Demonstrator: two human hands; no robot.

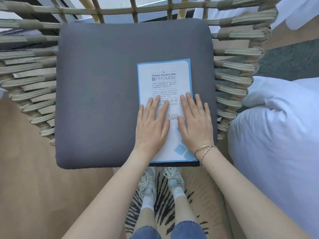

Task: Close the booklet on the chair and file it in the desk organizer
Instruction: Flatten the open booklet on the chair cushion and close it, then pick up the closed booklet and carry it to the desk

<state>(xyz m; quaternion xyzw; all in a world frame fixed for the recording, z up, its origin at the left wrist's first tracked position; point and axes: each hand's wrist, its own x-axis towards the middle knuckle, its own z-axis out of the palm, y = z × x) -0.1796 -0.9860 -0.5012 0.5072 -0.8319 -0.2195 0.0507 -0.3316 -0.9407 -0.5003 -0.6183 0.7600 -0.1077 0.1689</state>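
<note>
A white booklet (pixel 164 78) with a blue border and printed text lies closed and flat on the right half of the chair's grey seat cushion (pixel 96 94). My left hand (pixel 152 125) rests palm down on the booklet's lower left part, fingers spread. My right hand (pixel 196 121) lies flat on its lower right part, reaching over the right edge; a thin bracelet circles that wrist. Neither hand grips anything. No desk organizer is in view.
The chair has a woven rope frame (pixel 31 94) around the back and sides. White bedding (pixel 276 135) lies close on the right. Below the seat are my feet in pale sneakers (pixel 162 183) on a zebra-striped rug (pixel 165 211) over wooden floor.
</note>
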